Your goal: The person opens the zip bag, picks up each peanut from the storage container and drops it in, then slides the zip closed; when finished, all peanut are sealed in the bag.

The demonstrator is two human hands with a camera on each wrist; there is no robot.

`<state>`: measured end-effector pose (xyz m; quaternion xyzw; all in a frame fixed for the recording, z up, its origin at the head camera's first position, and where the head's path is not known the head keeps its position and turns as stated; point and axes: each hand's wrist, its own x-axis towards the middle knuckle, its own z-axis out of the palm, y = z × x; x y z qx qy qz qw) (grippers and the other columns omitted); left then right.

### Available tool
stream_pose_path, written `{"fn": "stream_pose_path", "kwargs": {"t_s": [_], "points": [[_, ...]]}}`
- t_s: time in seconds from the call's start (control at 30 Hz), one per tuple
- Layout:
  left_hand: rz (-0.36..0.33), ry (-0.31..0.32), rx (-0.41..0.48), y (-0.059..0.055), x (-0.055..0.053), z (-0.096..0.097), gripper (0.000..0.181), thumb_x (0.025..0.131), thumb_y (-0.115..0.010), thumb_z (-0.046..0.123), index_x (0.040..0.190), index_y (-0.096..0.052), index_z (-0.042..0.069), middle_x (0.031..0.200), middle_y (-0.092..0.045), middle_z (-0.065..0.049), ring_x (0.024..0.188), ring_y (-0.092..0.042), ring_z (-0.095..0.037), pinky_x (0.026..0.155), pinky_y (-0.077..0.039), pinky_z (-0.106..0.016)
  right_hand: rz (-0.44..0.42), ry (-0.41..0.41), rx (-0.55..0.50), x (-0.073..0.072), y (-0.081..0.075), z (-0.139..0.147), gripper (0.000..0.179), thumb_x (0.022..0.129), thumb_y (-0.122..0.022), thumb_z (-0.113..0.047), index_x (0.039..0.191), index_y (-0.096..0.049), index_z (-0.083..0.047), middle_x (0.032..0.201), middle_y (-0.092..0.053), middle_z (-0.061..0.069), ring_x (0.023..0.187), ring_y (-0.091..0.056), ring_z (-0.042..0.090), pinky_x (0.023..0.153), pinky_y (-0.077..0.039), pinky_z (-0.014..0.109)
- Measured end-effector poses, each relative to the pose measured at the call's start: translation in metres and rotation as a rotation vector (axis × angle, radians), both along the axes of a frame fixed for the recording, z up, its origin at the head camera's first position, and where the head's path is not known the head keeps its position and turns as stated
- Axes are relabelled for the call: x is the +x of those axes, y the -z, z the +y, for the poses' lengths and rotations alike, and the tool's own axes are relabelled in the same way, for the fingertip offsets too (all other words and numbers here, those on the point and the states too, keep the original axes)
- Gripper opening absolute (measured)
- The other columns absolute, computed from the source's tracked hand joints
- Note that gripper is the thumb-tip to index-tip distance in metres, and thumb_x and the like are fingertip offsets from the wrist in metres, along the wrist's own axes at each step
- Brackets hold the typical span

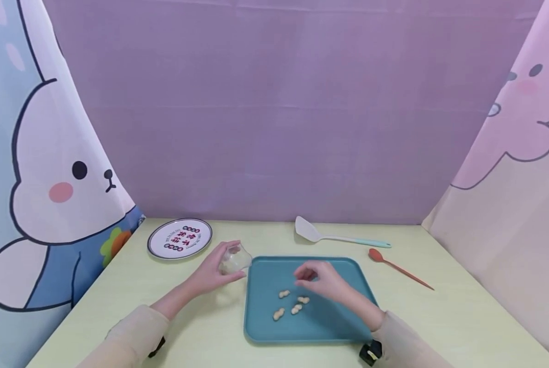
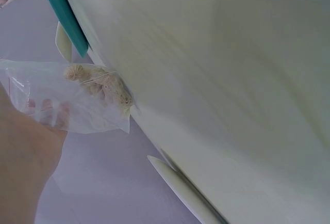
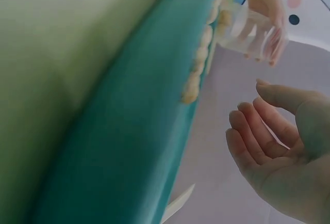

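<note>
My left hand (image 1: 214,268) grips a clear plastic bag (image 1: 236,259) beside the left edge of the teal tray (image 1: 329,329). Unshelled peanuts (image 2: 103,84) lie bunched at the bag's low end in the left wrist view. Several more peanuts (image 1: 279,314) are spread over the tray's left half. Above the tray hovers my right hand (image 1: 322,278), its fingers loosely bent with nothing between them. In the right wrist view the right hand's (image 3: 283,141) thumb and fingertips stand apart, and the bag (image 3: 252,33) shows beyond it.
Behind my left hand lies a white plate (image 1: 164,240) with red print. A white turner (image 1: 307,230) with a mint handle is behind the tray. To the tray's right rests an orange-red spoon (image 1: 405,272). A purple curtain (image 1: 274,128) closes off the table's back edge.
</note>
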<state>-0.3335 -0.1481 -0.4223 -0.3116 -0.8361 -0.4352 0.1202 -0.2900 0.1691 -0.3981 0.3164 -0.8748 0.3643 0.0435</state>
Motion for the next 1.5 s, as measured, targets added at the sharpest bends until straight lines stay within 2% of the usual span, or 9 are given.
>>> {"fn": "stream_pose_path", "kwargs": {"t_s": [0.1, 0.47, 0.73, 1.13, 1.37, 1.5], "points": [[-0.001, -0.003, 0.004, -0.001, 0.001, -0.001, 0.078, 0.076, -0.077, 0.037, 0.138, -0.040, 0.008, 0.129, -0.055, -0.012, 0.121, -0.051, -0.029, 0.095, -0.048, -0.046, -0.003, -0.005, 0.031, 0.001, 0.003, 0.006, 0.022, 0.085, -0.069, -0.019, 0.099, -0.067, -0.002, 0.088, -0.069, 0.003, 0.079, -0.063, 0.010, 0.071, -0.054, 0.024], [-0.021, -0.008, -0.001, -0.002, 0.002, 0.000, 0.077, 0.076, -0.077, 0.036, 0.138, -0.040, 0.009, 0.128, -0.055, -0.011, 0.119, -0.053, -0.028, 0.095, -0.047, -0.041, -0.125, -0.002, 0.103, 0.000, 0.008, 0.020, 0.023, 0.084, -0.070, -0.017, 0.101, -0.067, -0.002, 0.088, -0.069, 0.004, 0.078, -0.062, 0.010, 0.067, -0.052, 0.021], [0.002, -0.010, -0.010, -0.003, 0.001, 0.001, 0.077, 0.075, -0.078, 0.034, 0.137, -0.040, 0.008, 0.127, -0.056, -0.010, 0.119, -0.053, -0.027, 0.098, -0.045, -0.045, -0.172, -0.016, 0.157, -0.002, 0.008, 0.020, 0.022, 0.081, -0.073, -0.021, 0.097, -0.069, -0.005, 0.084, -0.068, 0.001, 0.073, -0.060, 0.006, 0.063, -0.049, 0.019], [0.003, -0.007, -0.005, -0.004, 0.001, 0.001, 0.077, 0.075, -0.078, 0.036, 0.138, -0.041, 0.009, 0.127, -0.056, -0.010, 0.120, -0.052, -0.027, 0.101, -0.043, -0.047, -0.189, -0.005, 0.193, -0.002, 0.010, 0.019, 0.012, 0.081, -0.073, -0.020, 0.084, -0.069, -0.009, 0.075, -0.064, -0.003, 0.065, -0.052, 0.001, 0.057, -0.045, 0.018], [-0.001, -0.009, 0.003, -0.001, 0.001, 0.001, 0.077, 0.075, -0.077, 0.036, 0.137, -0.041, 0.010, 0.127, -0.056, -0.010, 0.120, -0.052, -0.027, 0.100, -0.043, -0.047, -0.200, -0.013, 0.180, 0.000, 0.011, 0.021, 0.012, 0.082, -0.073, -0.022, 0.083, -0.069, -0.011, 0.075, -0.064, -0.003, 0.064, -0.053, 0.003, 0.057, -0.045, 0.019], [-0.010, -0.015, 0.010, 0.001, 0.002, 0.001, 0.076, 0.074, -0.079, 0.030, 0.137, -0.041, 0.010, 0.128, -0.055, -0.011, 0.119, -0.053, -0.027, 0.098, -0.046, -0.045, -0.215, -0.014, 0.168, 0.001, 0.006, 0.023, 0.013, 0.083, -0.071, -0.023, 0.085, -0.069, -0.011, 0.077, -0.066, -0.002, 0.067, -0.056, 0.004, 0.058, -0.046, 0.020]]}}
